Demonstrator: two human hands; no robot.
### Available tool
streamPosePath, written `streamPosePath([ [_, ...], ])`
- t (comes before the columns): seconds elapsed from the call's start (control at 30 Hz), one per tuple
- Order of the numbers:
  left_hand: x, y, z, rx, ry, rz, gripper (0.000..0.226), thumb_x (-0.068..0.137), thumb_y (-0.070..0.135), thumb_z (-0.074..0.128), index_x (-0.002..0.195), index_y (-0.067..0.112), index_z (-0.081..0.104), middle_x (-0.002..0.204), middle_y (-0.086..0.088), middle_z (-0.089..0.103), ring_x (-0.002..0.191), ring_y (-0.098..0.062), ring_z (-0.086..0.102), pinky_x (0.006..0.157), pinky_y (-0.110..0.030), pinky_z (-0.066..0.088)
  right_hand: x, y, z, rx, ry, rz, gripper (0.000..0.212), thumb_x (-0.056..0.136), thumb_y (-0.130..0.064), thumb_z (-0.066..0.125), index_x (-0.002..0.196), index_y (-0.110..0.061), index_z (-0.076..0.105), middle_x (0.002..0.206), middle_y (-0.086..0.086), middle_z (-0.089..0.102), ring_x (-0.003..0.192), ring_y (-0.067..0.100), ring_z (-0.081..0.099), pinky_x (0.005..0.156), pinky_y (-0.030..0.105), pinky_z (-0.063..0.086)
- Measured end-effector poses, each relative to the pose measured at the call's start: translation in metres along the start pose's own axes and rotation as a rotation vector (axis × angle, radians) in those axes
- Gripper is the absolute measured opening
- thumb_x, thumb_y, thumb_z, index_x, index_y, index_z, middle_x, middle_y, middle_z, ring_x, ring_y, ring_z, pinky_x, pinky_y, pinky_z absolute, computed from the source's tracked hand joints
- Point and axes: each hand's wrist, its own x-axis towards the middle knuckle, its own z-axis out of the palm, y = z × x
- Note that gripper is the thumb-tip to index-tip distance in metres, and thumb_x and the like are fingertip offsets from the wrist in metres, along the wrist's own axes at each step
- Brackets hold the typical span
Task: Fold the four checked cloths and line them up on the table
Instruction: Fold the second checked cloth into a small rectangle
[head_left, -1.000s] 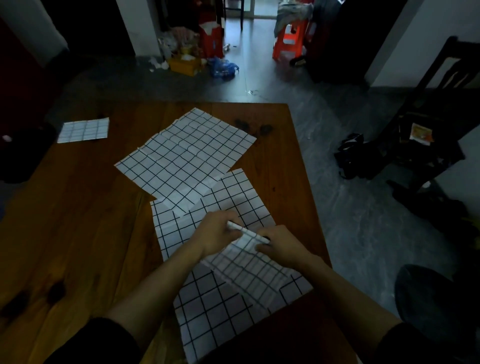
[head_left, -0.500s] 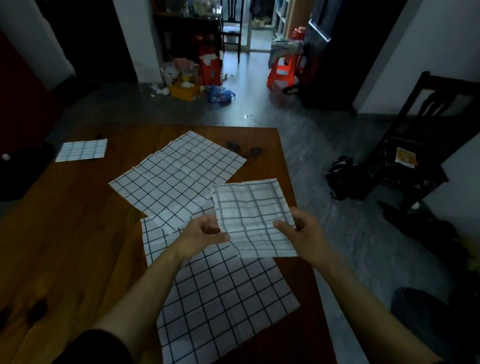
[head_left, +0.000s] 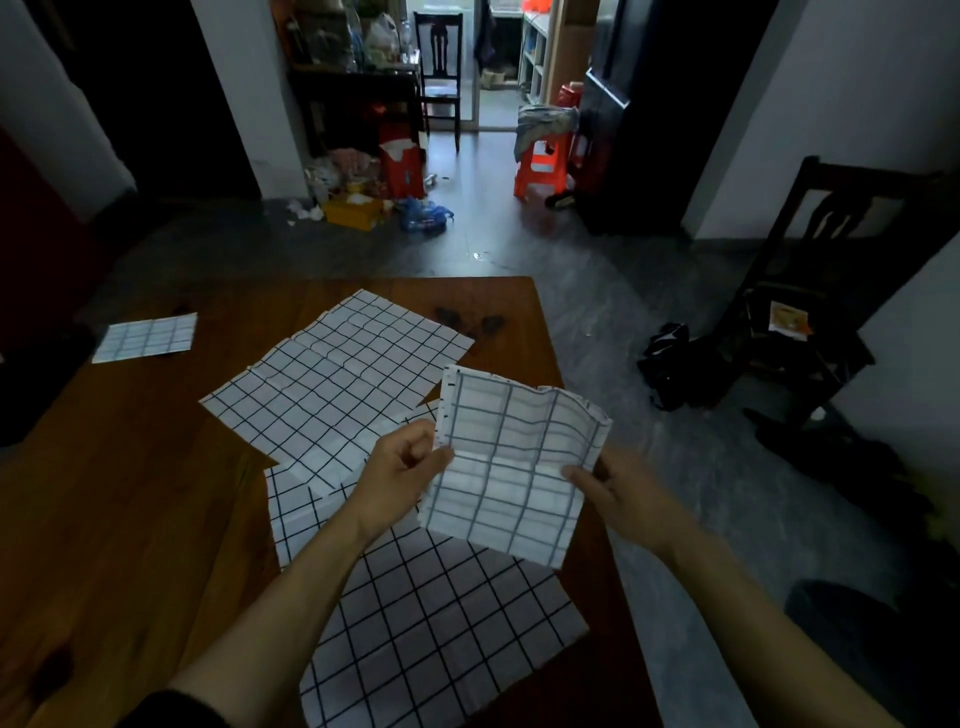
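my left hand (head_left: 402, 467) and right hand (head_left: 615, 491) pinch a folded cloth (head_left: 511, 467) above two spread cloths (head_left: 431, 613) (head_left: 337, 379); another folded one (head_left: 148, 338) lies far left on the worktop (head_left: 130, 519).

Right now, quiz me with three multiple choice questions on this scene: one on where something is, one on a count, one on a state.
1. Where does the small folded cloth lie?
A. far left of the table
B. on the chair
C. under the spread cloths

2. How many checked cloths show in all?
A. two
B. four
C. six

3. What state is the held cloth in?
A. flat on the table
B. lifted in both hands
C. rolled up

Answers: 1 A, it sits alone near the table edge. 2 B, one folded, two spread, one held. 3 B, the left hand and right hand pinch its sides in the air.
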Motion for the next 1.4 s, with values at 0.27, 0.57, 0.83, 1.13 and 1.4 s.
streamPosePath([
  [0.27,-0.015,0.004,-0.010,-0.156,-0.026,-0.078,0.054,0.098,-0.005,0.047,0.064,0.032,0.066,0.058,0.016,0.053,0.057,-0.001,0.050,0.061,-0.017,0.045,0.001,-0.001,0.008,0.363,-0.007,0.028,0.035,0.094,0.003,0.056,0.121,-0.018,0.058,0.108,-0.001,0.071,0.103,0.017,0.067,0.088,0.032,0.056],
  [0.57,-0.022,-0.010,-0.034,-0.235,0.029,-0.265,0.017,0.092,0.008,0.056,0.084,0.007,0.070,0.089,-0.014,0.064,0.085,-0.030,0.051,0.071,-0.037,0.041,0.003,0.006,0.026,0.314,0.165,0.039,0.016,0.085,0.010,0.064,0.086,-0.003,0.073,0.103,0.008,0.069,0.094,0.014,0.068,0.079,0.019,0.053],
  [0.83,-0.033,-0.020,-0.029,-0.043,0.035,-0.316,0.009,0.083,0.012,0.075,0.077,0.014,0.069,0.086,-0.017,0.058,0.084,-0.028,0.059,0.076,-0.042,0.052,-0.001,0.009,0.056,0.246,0.171,0.276,0.011,0.084,-0.007,0.072,0.088,-0.016,0.068,0.090,-0.005,0.069,0.085,0.001,0.064,0.074,0.018,0.052],
  [1.13,-0.056,-0.056,-0.025,0.068,0.074,-0.442,0.020,0.082,0.003,0.075,0.090,0.007,0.057,0.067,0.011,0.058,0.069,-0.017,0.056,0.056,-0.025,0.049,-0.012,0.033,0.081,0.179,0.052,0.378,0.017,0.084,-0.006,0.072,0.090,-0.021,0.066,0.094,-0.006,0.067,0.091,0.009,0.064,0.078,0.028,0.057],
  [1.4,-0.076,-0.122,-0.008,0.754,0.095,-0.367,0.037,0.090,0.035,0.061,0.122,0.017,0.054,0.118,0.000,0.057,0.103,-0.016,0.053,0.083,-0.031,0.047,-0.026,0.064,0.127,-0.304,0.003,0.336,0.031,0.095,-0.022,0.058,0.125,-0.016,0.054,0.122,0.000,0.052,0.106,0.010,0.050,0.086,0.019,0.042],
])
